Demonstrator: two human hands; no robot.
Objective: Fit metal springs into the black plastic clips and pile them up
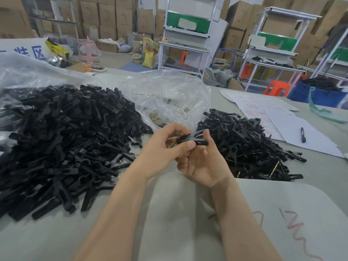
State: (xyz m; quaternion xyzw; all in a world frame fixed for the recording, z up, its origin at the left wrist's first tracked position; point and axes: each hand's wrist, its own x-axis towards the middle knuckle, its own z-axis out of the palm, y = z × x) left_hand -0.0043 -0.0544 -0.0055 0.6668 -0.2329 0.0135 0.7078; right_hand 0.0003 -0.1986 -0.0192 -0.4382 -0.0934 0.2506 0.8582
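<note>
Both my hands meet over the middle of the grey table. My left hand [165,147] pinches a black plastic clip [195,141] between thumb and fingers and also cups a few brass-coloured springs [172,145] in its palm. My right hand [203,162] grips the same clip from below, thumb up beside it. A big heap of loose black clip halves [62,140] lies to the left. A smaller pile of clips with springs fitted [250,147] lies to the right. More springs [156,116] sit inside a clear plastic bag [169,95] behind my hands.
White paper sheets with red writing [273,119] and a black pen [302,134] lie at the right. A clear bag [28,72] sits behind the left heap. Shelving racks, stools and cardboard boxes stand beyond the table.
</note>
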